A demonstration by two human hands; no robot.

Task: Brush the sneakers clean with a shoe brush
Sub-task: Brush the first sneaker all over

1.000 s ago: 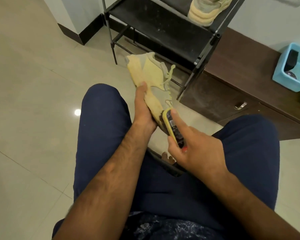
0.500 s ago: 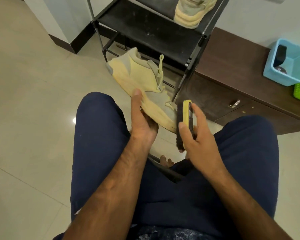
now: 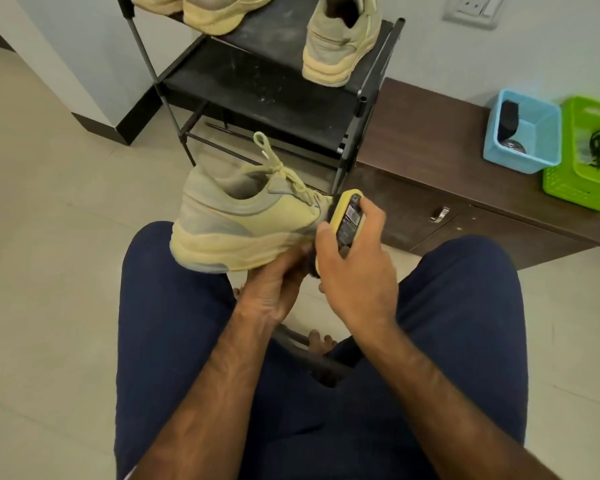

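Left hand [image 3: 269, 292] gripping sneaker [image 3: 236, 223] sole, right hand [image 3: 355, 271] clasping brush [image 3: 347, 216]

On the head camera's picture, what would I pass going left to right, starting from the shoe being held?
Pale yellow fabric sneaker → yellow-backed shoe brush → silver metal drawer handle → light blue plastic basket → green plastic mesh basket.

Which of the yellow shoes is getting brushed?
The sneaker held up over the lap: the left hand holds its sole and the right hand presses the brush to its front. The other sneakers stand untouched on the black rack.
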